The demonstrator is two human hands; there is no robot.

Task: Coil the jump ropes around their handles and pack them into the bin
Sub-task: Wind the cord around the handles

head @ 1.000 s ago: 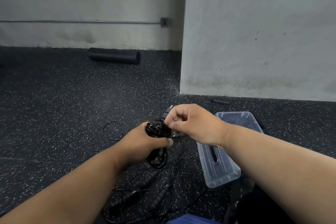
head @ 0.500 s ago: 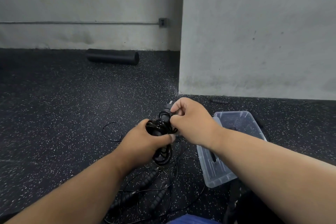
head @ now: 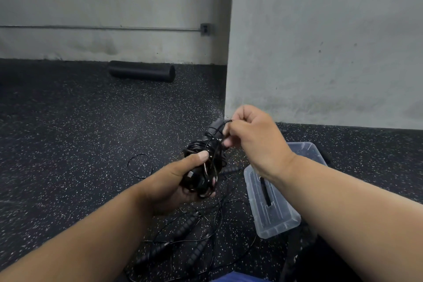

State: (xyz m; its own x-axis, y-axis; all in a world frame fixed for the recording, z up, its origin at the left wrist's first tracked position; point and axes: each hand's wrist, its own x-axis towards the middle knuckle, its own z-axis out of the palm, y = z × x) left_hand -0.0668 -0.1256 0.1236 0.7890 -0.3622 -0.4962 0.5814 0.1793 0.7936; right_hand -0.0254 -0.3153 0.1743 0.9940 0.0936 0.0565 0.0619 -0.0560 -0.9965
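Head view first, the only one I have. Right hand point(head: 253, 138) has lifted since half a second ago, drawing a strand of cord up past the handle tip; its grip is a narrow pinch on that cord. My left hand point(head: 180, 181) has kept its full grip on the bundle point(head: 206, 162) of handles and coiled cord, held above the floor point(head: 68, 144), thumb pressing the loops. I read this as the last turns being tightened or tucked. Clear bin point(head: 272, 208) sits just right of the bundle, a dark handle already inside. More ropes point(head: 183, 233) lie loose and tangled on the floor below, uncoiled.
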